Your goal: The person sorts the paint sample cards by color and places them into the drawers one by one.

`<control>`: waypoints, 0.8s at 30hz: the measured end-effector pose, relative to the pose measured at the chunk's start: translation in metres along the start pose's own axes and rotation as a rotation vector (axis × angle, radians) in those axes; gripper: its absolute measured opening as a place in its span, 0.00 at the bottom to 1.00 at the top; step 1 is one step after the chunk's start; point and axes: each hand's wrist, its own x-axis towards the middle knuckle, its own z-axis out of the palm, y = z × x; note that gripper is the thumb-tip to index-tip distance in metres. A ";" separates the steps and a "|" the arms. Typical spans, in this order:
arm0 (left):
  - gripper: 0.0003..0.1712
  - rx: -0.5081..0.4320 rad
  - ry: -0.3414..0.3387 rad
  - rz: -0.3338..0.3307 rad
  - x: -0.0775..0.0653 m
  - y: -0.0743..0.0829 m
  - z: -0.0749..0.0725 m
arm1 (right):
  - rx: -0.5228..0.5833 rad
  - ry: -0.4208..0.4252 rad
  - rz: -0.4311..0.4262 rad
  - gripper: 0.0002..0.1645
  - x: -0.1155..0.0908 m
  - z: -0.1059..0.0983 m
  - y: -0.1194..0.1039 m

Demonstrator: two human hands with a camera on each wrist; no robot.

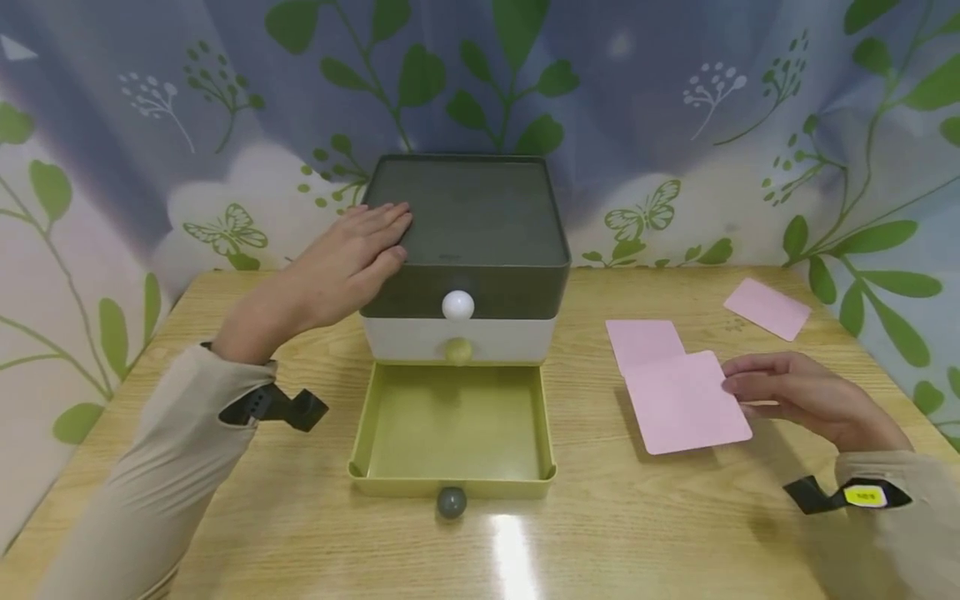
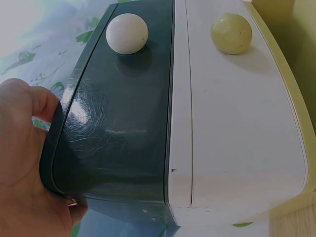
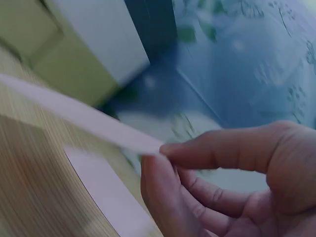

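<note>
A small desktop drawer unit (image 1: pixel 468 212) stands at the table's middle, dark green on top, white below and yellow-green at the bottom. My left hand (image 1: pixel 348 258) rests on its top left edge, fingers fairly straight; the left wrist view shows that hand (image 2: pixel 24 163) against the dark green tier (image 2: pixel 118 108). The yellow-green bottom drawer (image 1: pixel 457 417) is pulled out and holds nothing. On the right, my right hand (image 1: pixel 813 396) pinches a pink card (image 1: pixel 686 408) by its edge between thumb and finger, raised off the table. A second pink card (image 1: pixel 645 342) lies partly hidden behind it.
Another pink card (image 1: pixel 767 308) lies at the table's back right. Round knobs stick out in front: a white knob (image 1: pixel 457 306), a yellow-green knob (image 1: pixel 458 351) and a grey knob (image 1: pixel 452 503). A leaf-patterned curtain (image 1: pixel 637 100) hangs behind the wooden table (image 1: pixel 300 517).
</note>
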 end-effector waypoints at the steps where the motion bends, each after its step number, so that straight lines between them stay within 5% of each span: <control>1: 0.31 -0.002 0.001 0.000 0.000 0.000 -0.001 | 0.061 -0.064 -0.037 0.21 0.003 0.005 -0.001; 6: 0.31 0.000 -0.011 0.000 -0.001 0.001 -0.002 | 0.256 -0.295 -0.151 0.24 0.012 0.032 -0.010; 9: 0.31 0.005 -0.012 0.001 -0.001 0.001 -0.002 | 0.309 -0.344 -0.163 0.25 0.014 0.050 -0.017; 19: 0.31 0.004 0.005 0.001 0.002 -0.001 0.001 | 0.328 -0.286 -0.177 0.16 0.036 0.122 -0.033; 24: 0.30 -0.004 0.013 0.006 0.000 -0.001 0.000 | 0.196 -0.157 -0.161 0.08 0.047 0.160 -0.051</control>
